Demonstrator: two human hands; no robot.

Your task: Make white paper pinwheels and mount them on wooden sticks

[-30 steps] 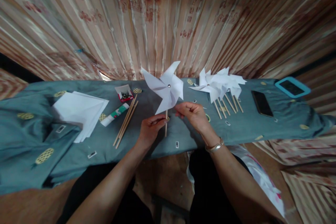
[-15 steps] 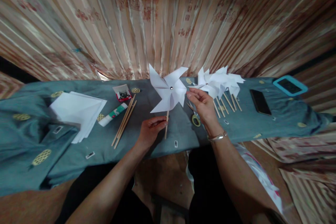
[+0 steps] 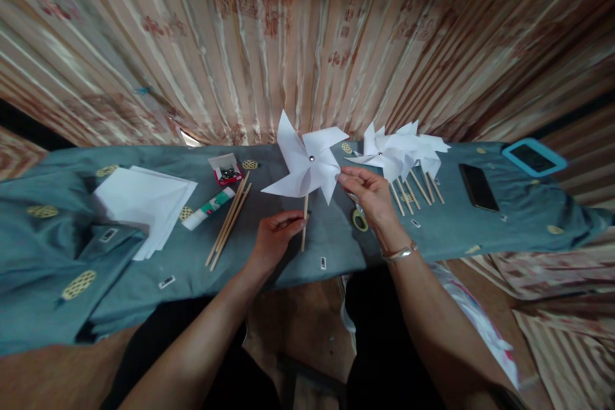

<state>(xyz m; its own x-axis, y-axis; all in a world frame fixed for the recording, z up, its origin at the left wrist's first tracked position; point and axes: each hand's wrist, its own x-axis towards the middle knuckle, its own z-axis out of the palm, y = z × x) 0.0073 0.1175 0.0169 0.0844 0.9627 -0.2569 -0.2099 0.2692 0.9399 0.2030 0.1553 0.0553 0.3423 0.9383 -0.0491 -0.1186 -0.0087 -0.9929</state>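
Observation:
A white paper pinwheel (image 3: 311, 170) with a shiny round pin at its centre stands upright on a thin wooden stick (image 3: 305, 221). My left hand (image 3: 273, 237) pinches that stick below the blades, thumb and fingers closed. At the pinwheel's right side, my right hand (image 3: 368, 195) has its thumb and fingertips together on the edge of a blade. Under and beside the right hand lie scissors (image 3: 359, 219) with yellow-green handles, partly hidden. Several more white pinwheels (image 3: 401, 147) on sticks lie overlapping just to the right.
On the grey-green cloth (image 3: 288, 269) to the left are stacked white paper sheets (image 3: 144, 198), a glue stick (image 3: 209, 208), loose wooden sticks (image 3: 228, 224) and a small red box of pins (image 3: 225, 170). A black phone (image 3: 478, 186) and a blue-framed tablet (image 3: 534, 157) lie right. A curtain (image 3: 307, 32) hangs behind.
The pinwheel's blades have turned a little clockwise about the pin. My right hand has dropped slightly along with the blade edge; my left hand keeps its grip on the stick.

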